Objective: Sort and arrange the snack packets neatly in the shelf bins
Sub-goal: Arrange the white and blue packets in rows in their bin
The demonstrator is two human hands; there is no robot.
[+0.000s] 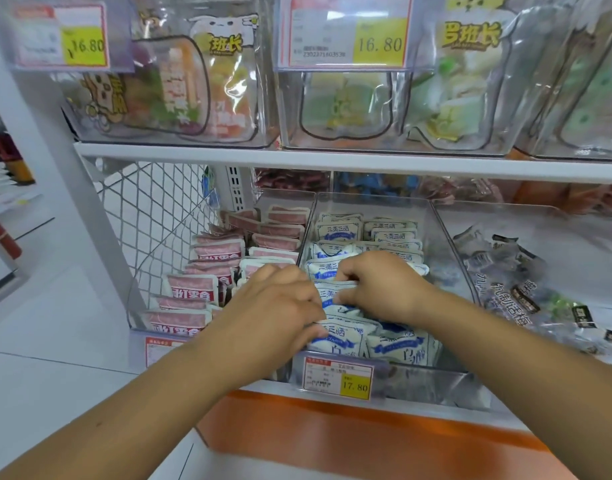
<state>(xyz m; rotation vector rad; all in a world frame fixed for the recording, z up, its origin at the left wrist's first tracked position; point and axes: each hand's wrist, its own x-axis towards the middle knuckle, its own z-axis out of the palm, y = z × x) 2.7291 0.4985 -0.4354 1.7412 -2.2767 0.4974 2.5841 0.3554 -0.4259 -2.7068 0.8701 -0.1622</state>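
Several blue-and-white snack packets (398,344) stand in rows in the clear middle bin (432,379) on the lower shelf. My right hand (377,285) curls its fingers over the top edge of one blue-and-white packet (329,294) in the middle of the bin. My left hand (280,310) reaches in from the left, its fingertips pinching the packets just in front, near the bin's left wall. Several pink-and-white packets (193,284) fill the left bin. Dark and clear packets (512,285) lie loose in the right bin.
An upper shelf board (332,161) overhangs the bins, carrying clear bins (332,109) of larger bags with yellow price tags. A price tag (337,377) reading 17.80 hangs on the middle bin's front. A wire mesh panel (152,216) closes the left side. An orange base (349,438) runs below.
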